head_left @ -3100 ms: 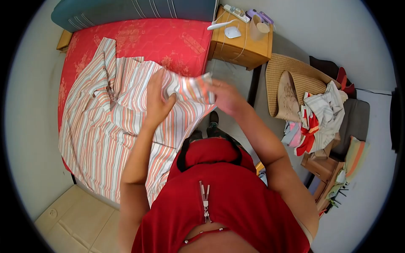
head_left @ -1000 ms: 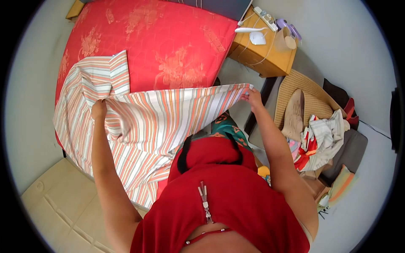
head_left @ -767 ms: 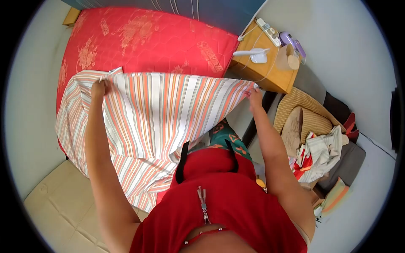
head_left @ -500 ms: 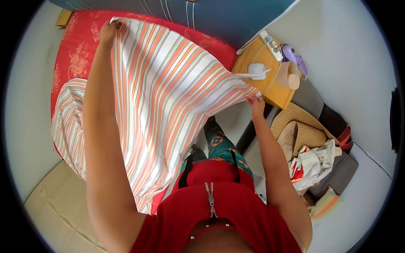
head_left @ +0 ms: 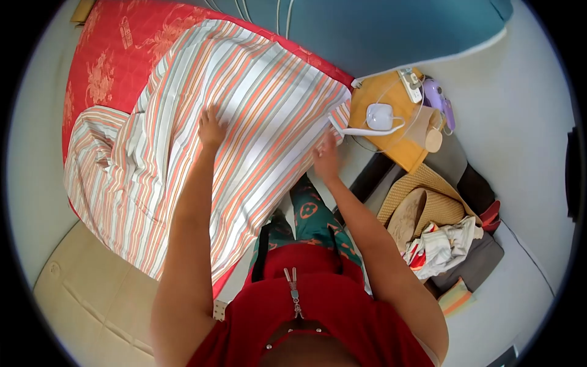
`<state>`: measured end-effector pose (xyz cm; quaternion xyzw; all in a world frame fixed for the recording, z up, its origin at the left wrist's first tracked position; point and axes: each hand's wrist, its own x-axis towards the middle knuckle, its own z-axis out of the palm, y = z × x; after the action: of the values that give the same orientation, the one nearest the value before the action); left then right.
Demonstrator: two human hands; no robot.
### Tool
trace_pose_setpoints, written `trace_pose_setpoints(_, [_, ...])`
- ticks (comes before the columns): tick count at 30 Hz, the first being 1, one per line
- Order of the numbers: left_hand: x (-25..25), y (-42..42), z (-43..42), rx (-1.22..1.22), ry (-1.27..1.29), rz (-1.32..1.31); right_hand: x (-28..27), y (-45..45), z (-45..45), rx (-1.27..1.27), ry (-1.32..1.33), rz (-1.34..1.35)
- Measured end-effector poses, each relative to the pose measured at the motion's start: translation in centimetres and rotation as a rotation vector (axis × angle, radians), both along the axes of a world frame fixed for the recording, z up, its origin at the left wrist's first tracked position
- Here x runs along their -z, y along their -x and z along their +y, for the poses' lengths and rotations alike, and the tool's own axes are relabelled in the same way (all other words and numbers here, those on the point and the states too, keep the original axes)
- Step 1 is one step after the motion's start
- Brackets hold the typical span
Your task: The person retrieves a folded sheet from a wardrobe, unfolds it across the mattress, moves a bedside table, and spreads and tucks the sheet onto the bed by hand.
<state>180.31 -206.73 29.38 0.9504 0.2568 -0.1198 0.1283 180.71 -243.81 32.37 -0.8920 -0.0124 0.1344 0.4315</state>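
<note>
A striped bed sheet [head_left: 244, 116] in white, orange and grey lies spread over the red mattress [head_left: 98, 61], with loose folds at its left part. My left hand [head_left: 212, 128] is open, its fingers resting on the middle of the sheet. Close to the sheet's right edge, by its corner beside the nightstand, is my right hand [head_left: 326, 160]. It is slightly blurred, with the fingers apart and nothing seen in them; whether it touches the cloth I cannot tell.
The wooden nightstand [head_left: 400, 150] bears a white square-based device [head_left: 380, 116] with a long arm, a power strip [head_left: 411, 85] and a cup [head_left: 433, 139]. A purple appliance [head_left: 434, 95] is beside it. Below are a straw hat [head_left: 443, 205] and crumpled clothes [head_left: 449, 248]. A blue headboard [head_left: 379, 30] stands behind.
Both hands have let go of the raised sheet, which now lies on the bed. My left hand came down and towards me; my right hand moved left, away from the sheet's corner.
</note>
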Motion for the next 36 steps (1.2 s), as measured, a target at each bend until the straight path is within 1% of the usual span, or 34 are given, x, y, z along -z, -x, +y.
trace_pose_setpoints(3, [-0.2, 8.4, -1.9, -0.135, 0.058, 0.201, 1.0, -0.8, 3.2, -0.119, 0.088, 0.166])
trace_pose_setpoints(4, [0.1, 10.9, -2.1, -0.194, 0.089, 0.266, 2.2, -1.5, 3.8, -0.179, 0.179, 0.134])
trace_pose_setpoints(6, [1.9, 16.0, -2.1, -0.261, 0.101, 0.311, 5.2, -3.2, 4.9, -0.299, 0.351, 0.065])
trace_pose_setpoints(7, [1.6, 17.2, -2.1, -0.312, 0.150, 0.378, 5.6, -4.2, 5.6, -0.329, 0.450, 0.116])
trace_pose_setpoints(8, [1.4, 18.2, -2.2, -0.362, 0.202, 0.444, 6.1, -5.4, 6.1, -0.338, 0.503, 0.073])
trace_pose_setpoints(9, [0.3, 18.0, -2.7, -0.386, 0.192, 0.499, 6.8, -6.5, 6.5, -0.345, 0.557, 0.031])
trace_pose_setpoints(10, [1.1, 19.3, -2.6, -0.396, 0.182, 0.453, 7.4, -7.5, 6.8, -0.352, 0.613, -0.013])
trace_pose_setpoints(12, [3.2, 21.4, -2.8, -0.413, 0.166, 0.360, 8.4, -9.5, 7.3, -0.335, 0.645, -0.023])
trace_pose_setpoints(13, [1.8, 19.9, -3.3, -0.435, 0.165, 0.379, 8.9, -10.4, 7.6, -0.325, 0.661, -0.029])
trace_pose_setpoints(14, [1.7, 19.1, -3.2, -0.417, 0.180, 0.401, 9.3, -11.3, 7.9, -0.321, 0.688, -0.038])
trace_pose_setpoints(16, [2.5, 17.8, -2.9, -0.376, 0.210, 0.438, 9.5, -13.2, 8.6, -0.308, 0.744, -0.059])
trace_pose_setpoints(17, [3.5, 17.4, -2.7, -0.355, 0.185, 0.435, 9.2, -14.1, 8.9, -0.299, 0.741, -0.052])
trace_pose_setpoints(19, [5.5, 16.5, -2.2, -0.312, 0.138, 0.426, 8.9, -16.2, 9.2, -0.251, 0.768, -0.021])
trace_pose_setpoints(20, [6.3, 15.9, -1.8, -0.252, 0.133, 0.461, 9.1, -17.3, 9.1, -0.227, 0.782, -0.006])
trace_pose_setpoints(22, [7.1, 14.6, -0.9, -0.132, 0.122, 0.535, 9.8, -19.6, 7.9, -0.094, 0.733, -0.088])
trace_pose_setpoints(23, [7.0, 14.5, -0.8, -0.109, 0.094, 0.473, 10.3, -20.3, 7.6, -0.029, 0.705, -0.126])
trace_pose_setpoints(24, [7.8, 14.5, -0.3, -0.100, 0.098, 0.518, 10.5, -20.7, 8.0, 0.009, 0.715, -0.037])
trace_pose_setpoints(26, [7.7, 14.6, -0.2, -0.131, 0.103, 0.483, 10.1, -21.1, 9.1, 0.095, 0.736, 0.148])
trace_pose_setpoints(29, [7.2, 14.0, 0.0, -0.180, 0.116, 0.307, 10.7, -21.8, 10.4, 0.188, 0.773, 0.196])
trace_pose_setpoints(30, [6.6, 13.4, 0.2, -0.196, 0.110, 0.260, 10.9, -22.1, 10.6, 0.274, 0.755, 0.176])
trace_pose_setpoints(32, [6.4, 12.3, 0.5, -0.188, 0.094, 0.144, 11.6, -22.8, 10.8, 0.438, 0.712, 0.133])
trace_pose_setpoints(34, [6.1, 11.0, 0.7, -0.182, 0.081, 0.052, 12.4, -24.3, 10.5, 0.529, 0.503, -0.023])
trace_pose_setpoints(35, [5.9, 10.3, 0.7, -0.190, 0.105, 0.059, 12.8, -24.6, 10.2, 0.575, 0.400, -0.101])
trace_pose_setpoints(36, [6.0, 10.0, 0.4, -0.196, 0.142, 0.087, 12.4, -24.4, 10.7, 0.587, 0.386, -0.066])
